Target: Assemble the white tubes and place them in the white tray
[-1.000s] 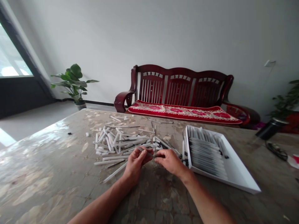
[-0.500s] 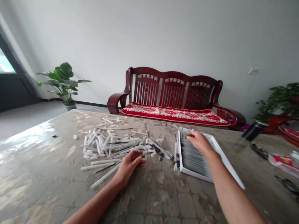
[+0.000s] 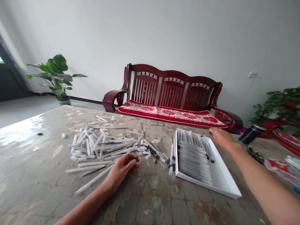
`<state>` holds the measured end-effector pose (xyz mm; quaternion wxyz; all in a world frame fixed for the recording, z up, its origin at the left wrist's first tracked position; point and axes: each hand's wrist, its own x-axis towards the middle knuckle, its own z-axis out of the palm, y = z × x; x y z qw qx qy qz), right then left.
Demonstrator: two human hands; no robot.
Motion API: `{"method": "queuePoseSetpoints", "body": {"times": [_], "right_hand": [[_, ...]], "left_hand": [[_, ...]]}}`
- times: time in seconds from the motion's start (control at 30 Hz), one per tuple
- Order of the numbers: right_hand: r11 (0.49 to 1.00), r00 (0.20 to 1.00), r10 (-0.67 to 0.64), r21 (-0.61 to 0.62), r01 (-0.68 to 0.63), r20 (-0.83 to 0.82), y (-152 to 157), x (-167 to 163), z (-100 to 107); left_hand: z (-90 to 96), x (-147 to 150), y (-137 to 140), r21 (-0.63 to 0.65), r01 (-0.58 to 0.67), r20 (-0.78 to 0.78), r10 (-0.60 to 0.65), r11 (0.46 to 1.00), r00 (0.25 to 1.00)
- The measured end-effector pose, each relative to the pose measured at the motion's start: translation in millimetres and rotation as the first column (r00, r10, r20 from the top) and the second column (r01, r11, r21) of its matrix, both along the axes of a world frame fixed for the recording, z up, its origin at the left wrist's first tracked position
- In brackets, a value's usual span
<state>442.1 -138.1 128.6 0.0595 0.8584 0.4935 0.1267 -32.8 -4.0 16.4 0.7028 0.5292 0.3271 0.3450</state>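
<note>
My left hand [image 3: 126, 164] rests on the table beside a heap of pens, fingers curled and thumb pressed to them. Whatever is in that pinch is hidden or too small to name. The loose pen parts, white and translucent barrels [image 3: 93, 143] with thin dark refills, are heaped to its left and beyond it. At the far right corner of a shallow white box [image 3: 225, 179], my right hand [image 3: 221, 137] is closed at the rim, its fingers partly hidden. Inside the box, translucent pens with dark ends [image 3: 194, 161] lie in rows towards the left side.
Small black and white caps [image 3: 153, 154] lie between the heap and the box. A black cylinder [image 3: 252, 134], a cable and a red-and-clear packet [image 3: 278, 167] sit at the right. Beyond the patterned table [image 3: 150, 193] stands a wooden bench [image 3: 172, 89]; a potted plant [image 3: 58, 75] is at left.
My right hand has moved from above the box's left part to its far right corner, exposing the pens inside. My left hand stays low by the heap, fingers curled further. The view has shifted slightly.
</note>
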Motion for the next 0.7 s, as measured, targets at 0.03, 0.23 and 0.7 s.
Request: {"method": "queuePoseSetpoints", "body": {"times": [0.03,0.23,0.7], "right_hand": [[0.999,0.999,0.035,-0.027,-0.034,0.019,-1,5,-2],[0.986,0.984,0.169,-0.013,-0.169,0.046,11,19,-31],[0.969,0.993,-0.015,0.244,0.044,-0.119,28,7,-77]], "left_hand": [[0.2,0,0,0.003,0.006,-0.007,-0.006,1.0,1.0],[1.5,0,0,0.022,0.033,-0.041,-0.033,0.999,0.999],[3.1,1,0,0.032,0.065,-0.055,-0.063,0.997,0.997]]}}
